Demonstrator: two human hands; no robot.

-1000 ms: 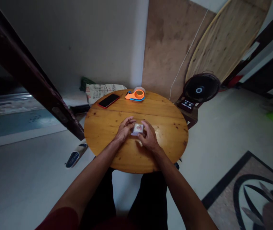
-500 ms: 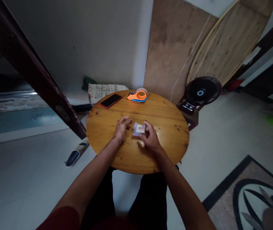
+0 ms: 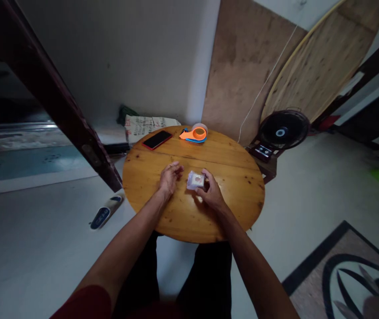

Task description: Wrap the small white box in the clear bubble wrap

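Note:
A small box in clear, crinkled plastic wrap (image 3: 196, 180) is over the middle of the round wooden table (image 3: 149, 199). My right hand (image 3: 212, 190) grips it from the right, with the thumb on the near side and the fingers on the far side. A pale face with a reddish mark shows on top of the box. To the left of the box, apart from it, my left hand (image 3: 170, 178) rests with its fingers loosely curled and apart, holding nothing.
Toward the table's far edge lie a red-edged phone (image 3: 157, 140) and an orange and blue tape dispenser (image 3: 195, 134). Behind the table is a printed sack (image 3: 149, 125). A black fan (image 3: 282, 130) stands at the right, and a slipper (image 3: 104, 214) lies on the floor at the left.
My right hand has closed on the wrapped box and tilted it slightly. The left hand stays almost where it was. The whole view has shifted a little.

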